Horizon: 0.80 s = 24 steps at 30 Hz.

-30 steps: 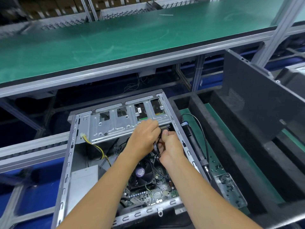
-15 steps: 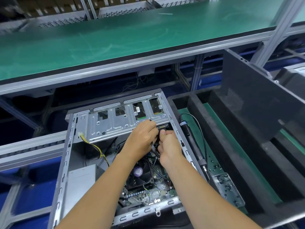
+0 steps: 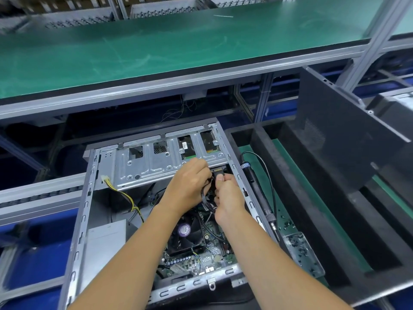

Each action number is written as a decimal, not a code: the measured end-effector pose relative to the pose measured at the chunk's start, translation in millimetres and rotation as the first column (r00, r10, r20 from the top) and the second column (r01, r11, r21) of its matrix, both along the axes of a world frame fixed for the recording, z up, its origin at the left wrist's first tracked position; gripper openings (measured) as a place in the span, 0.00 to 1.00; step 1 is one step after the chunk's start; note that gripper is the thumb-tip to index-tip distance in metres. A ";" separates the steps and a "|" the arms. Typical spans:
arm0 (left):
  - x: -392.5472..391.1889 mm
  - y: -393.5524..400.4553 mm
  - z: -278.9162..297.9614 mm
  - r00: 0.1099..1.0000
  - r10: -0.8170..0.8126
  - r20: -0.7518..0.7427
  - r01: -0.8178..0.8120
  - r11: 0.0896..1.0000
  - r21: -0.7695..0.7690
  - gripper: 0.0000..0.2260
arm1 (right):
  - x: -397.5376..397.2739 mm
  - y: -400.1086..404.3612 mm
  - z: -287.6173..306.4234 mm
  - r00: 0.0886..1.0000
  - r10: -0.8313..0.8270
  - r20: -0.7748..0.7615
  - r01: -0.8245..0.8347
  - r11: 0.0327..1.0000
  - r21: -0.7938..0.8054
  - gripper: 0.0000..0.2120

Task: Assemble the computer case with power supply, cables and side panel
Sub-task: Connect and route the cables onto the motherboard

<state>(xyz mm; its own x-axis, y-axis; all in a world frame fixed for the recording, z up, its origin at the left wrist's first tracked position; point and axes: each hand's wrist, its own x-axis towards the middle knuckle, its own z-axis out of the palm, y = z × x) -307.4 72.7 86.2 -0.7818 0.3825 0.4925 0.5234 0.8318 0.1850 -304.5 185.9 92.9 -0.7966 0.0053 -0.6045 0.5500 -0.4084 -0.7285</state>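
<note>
The open grey computer case [image 3: 80,222] lies on its side below me, its motherboard and black CPU fan [image 3: 190,231] exposed. A silver drive cage [image 3: 156,162] spans its far end. The power supply [image 3: 102,249] sits in the left part, with a yellow-black cable [image 3: 125,195] hanging over the cage edge. My left hand [image 3: 190,184] and my right hand [image 3: 228,198] meet at the cage's right end, both pinching a black cable [image 3: 204,198] whose connector [image 3: 218,172] is at the drive's edge. The dark side panel [image 3: 348,135] leans upright at the right.
An electric screwdriver [image 3: 257,189] with its cord lies right of the case in a black foam tray. A clear box of black screws [image 3: 301,251] sits near it. A green-topped bench [image 3: 178,52] overhangs the far side. Grey conveyor rails run at left.
Both hands have stayed together at the cage's right end, shifting slightly as they work the black connector. The view has drifted a little; the case has not moved.
</note>
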 end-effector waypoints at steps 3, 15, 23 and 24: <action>0.1 0.3 0.2 1.000 0.000 -0.002 0.000 1.000 -0.005 0.08 | 0.6 -1.2 0.4 1.000 -0.012 0.008 0.011 1.000 0.004 0.12; -0.7 -0.1 -2.2 1.000 0.006 0.010 -0.006 1.000 0.016 0.08 | -0.7 -6.9 0.1 0.994 -0.111 0.018 0.111 0.992 -0.057 0.13; -4.0 -1.3 -4.4 1.000 0.000 0.010 -0.001 1.000 0.031 0.08 | -5.5 -7.3 -9.8 0.998 -0.067 0.009 0.067 0.997 -0.023 0.16; -4.0 -0.5 -4.9 1.000 0.000 0.007 -0.001 0.999 0.033 0.08 | -5.8 -7.1 -9.9 0.998 -0.069 0.006 0.069 0.997 -0.035 0.16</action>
